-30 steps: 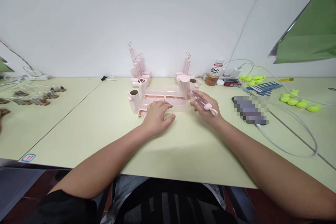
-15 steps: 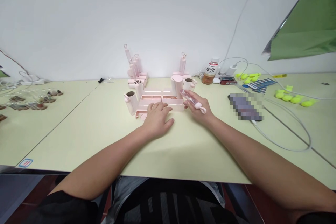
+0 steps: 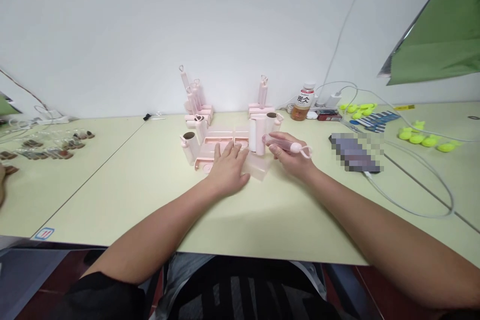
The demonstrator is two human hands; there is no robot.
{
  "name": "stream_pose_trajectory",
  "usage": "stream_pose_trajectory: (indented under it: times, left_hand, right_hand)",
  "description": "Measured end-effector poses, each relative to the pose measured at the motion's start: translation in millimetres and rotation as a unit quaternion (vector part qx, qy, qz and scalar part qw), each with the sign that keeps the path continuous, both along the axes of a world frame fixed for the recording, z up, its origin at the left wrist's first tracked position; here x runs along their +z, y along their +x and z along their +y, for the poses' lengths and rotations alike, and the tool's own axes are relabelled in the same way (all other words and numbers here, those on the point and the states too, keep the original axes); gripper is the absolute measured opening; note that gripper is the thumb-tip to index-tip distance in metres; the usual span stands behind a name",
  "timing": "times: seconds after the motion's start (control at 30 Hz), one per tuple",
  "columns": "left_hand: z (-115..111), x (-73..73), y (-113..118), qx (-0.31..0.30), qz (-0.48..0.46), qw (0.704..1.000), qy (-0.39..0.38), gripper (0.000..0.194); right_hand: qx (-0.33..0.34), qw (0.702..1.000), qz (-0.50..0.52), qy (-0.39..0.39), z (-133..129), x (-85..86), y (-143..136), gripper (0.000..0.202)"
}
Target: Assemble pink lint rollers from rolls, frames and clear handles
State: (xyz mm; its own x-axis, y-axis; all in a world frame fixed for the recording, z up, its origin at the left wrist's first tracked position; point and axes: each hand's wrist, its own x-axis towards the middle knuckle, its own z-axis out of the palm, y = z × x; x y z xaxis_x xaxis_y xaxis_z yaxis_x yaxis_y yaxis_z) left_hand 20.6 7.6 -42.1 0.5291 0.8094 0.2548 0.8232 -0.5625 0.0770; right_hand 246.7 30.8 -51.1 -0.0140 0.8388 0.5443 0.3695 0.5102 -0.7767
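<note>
My right hand point(image 3: 290, 157) is closed round a clear-and-pink tube with a loop point(image 3: 281, 144), held tilted. Beside its fingertips stands a pink cylinder point(image 3: 259, 135), and a lint-like roll point(image 3: 271, 119) is behind it. My left hand point(image 3: 228, 167) lies palm down with fingers spread, over pink trays point(image 3: 218, 141) and touching or hovering just above them; which, I cannot tell. Between the hands lies a translucent pink piece point(image 3: 258, 166). Left of the trays stands another pink cylinder with a dark opening point(image 3: 190, 146).
Stacked pink parts point(image 3: 261, 109) stand near the wall. A bottle point(image 3: 303, 102), a phone point(image 3: 352, 152) with a cable and yellow-green items point(image 3: 427, 139) are at right. Bagged brushes point(image 3: 48, 146) lie left, with part of another person's hand point(image 3: 2, 180) at the edge.
My left hand has moved slightly right and forward over the trays. The tube in my right hand has turned flatter. The translucent piece between the hands has turned and shifted nearer.
</note>
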Motion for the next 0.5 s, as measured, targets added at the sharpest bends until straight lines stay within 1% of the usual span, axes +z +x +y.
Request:
stream_pose_trajectory:
  times: [0.07,0.13,0.27,0.33,0.4,0.47,0.5]
  left_hand:
    - [-1.6,1.7,0.7,-0.023,0.015,1.000,-0.004,0.066]
    - [-5.4,5.4,3.1,-0.053,0.017,0.998,0.007,0.060]
    - [-12.0,13.6,7.4,-0.116,-0.017,0.993,0.028,0.046]
    - [-11.2,16.1,4.5,-0.121,-0.073,0.990,0.024,0.046]
    - [-8.0,17.4,-2.9,-0.117,-0.157,0.981,0.002,0.047]
    - [-3.7,17.8,-12.5,-0.122,-0.256,0.958,-0.043,0.047]
    - [-1.6,18.0,-16.8,-0.125,-0.316,0.938,-0.074,0.046]
  right_hand:
    - [-0.015,0.999,0.031,0.012,-3.4,3.8,2.8,0.043]
    - [-0.016,0.998,0.061,0.023,-8.2,9.2,5.6,0.043]
    - [0.002,0.993,0.102,0.054,-20.2,23.3,9.9,0.037]
    - [0.004,0.990,0.123,0.073,-25.3,30.6,10.9,0.035]
    - [-0.001,0.983,0.160,0.093,-28.4,36.7,11.1,0.033]
    - [-0.010,0.974,0.203,0.103,-29.4,40.3,10.4,0.031]
    - [-0.014,0.970,0.220,0.100,-29.5,40.9,9.7,0.031]
